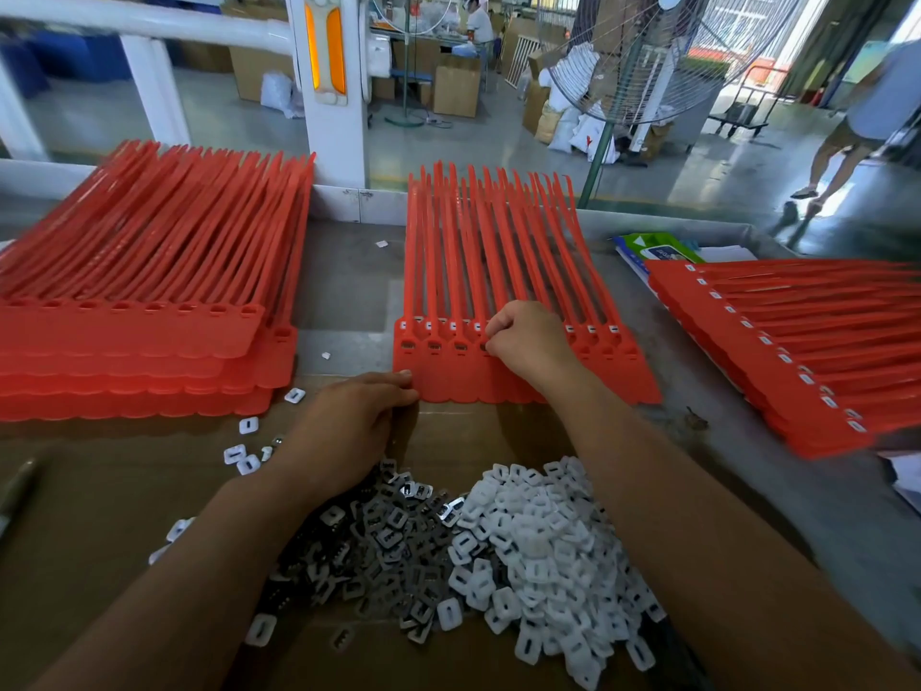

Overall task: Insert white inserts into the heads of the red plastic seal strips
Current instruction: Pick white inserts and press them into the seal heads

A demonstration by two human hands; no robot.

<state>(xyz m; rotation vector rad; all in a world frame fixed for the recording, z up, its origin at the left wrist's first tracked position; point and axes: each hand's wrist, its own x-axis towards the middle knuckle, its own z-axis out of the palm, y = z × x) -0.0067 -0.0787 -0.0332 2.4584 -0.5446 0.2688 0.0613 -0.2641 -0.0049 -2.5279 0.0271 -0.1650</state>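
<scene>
Nearest the person, a heap of white inserts (538, 531) lies on a sheet of cardboard (99, 516), touching a heap of grey metal clips (388, 536) on its left. A few loose inserts (247, 425) are scattered further left on the cardboard. Both forearms reach over these heaps, with the hands apart. The left hand (349, 421) has its fingers curled and pinches the near left corner of the middle batch of red seal strips (498, 386), which lies flat just beyond the cardboard. The right hand (523, 336) rests on the row of heads of that batch. Its fingers are bunched and its fingertips (491, 344) press at the fourth head from the left. Whether an insert sits between them cannot be told. Small white pieces show in the heads on either side of this hand, and the tails of the strips point away from the person. To the left a thick stack of red strips (139, 341) lies with its heads toward the person, and to the right another stack (797, 351) lies angled, with white showing in its heads. Beyond the table's far rim (349, 202) stand a white post (329, 67) and a large wire-caged fan (648, 57). A person (867, 117) walks across the workshop floor at far right.
</scene>
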